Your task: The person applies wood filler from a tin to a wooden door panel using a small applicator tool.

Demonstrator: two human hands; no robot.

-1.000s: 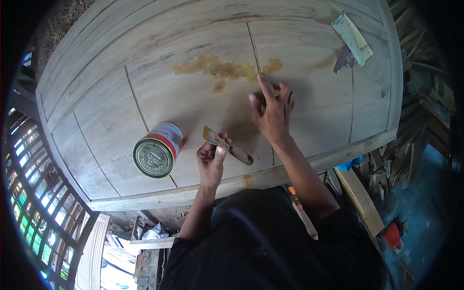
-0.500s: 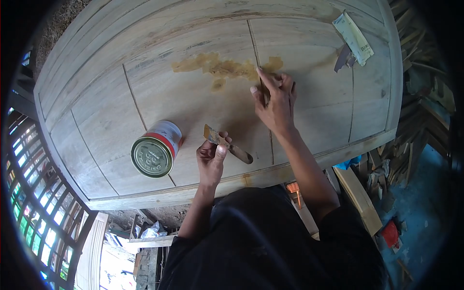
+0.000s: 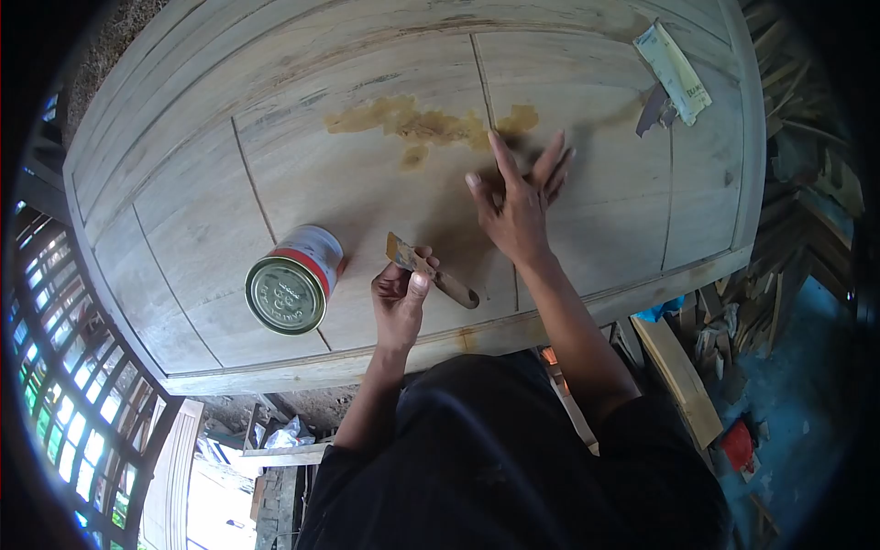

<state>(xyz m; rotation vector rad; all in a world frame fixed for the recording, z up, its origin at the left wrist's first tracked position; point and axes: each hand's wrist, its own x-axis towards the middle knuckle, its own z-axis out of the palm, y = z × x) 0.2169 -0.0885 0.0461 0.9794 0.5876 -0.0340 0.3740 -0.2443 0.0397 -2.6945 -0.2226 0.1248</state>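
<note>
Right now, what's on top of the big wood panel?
On the panel: a can, yellowish smears and scraps. The left hand holds a scraper over it. Wood beneath the can and right hand is covered, so unseen.

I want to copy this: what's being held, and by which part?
The left hand holds the scraper around its middle, with the handle sticking out; the right hand holds nothing.

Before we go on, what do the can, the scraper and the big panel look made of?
Can: probably metal, glossy, from the sheen and raised lettering on its lid. Scraper in the left hand: handle apparently matte wood, brown; blade perhaps metal, but yellowish-brown residue covers much of it. Panel: wood, pale and seemingly unvarnished, with visible grain.
</note>
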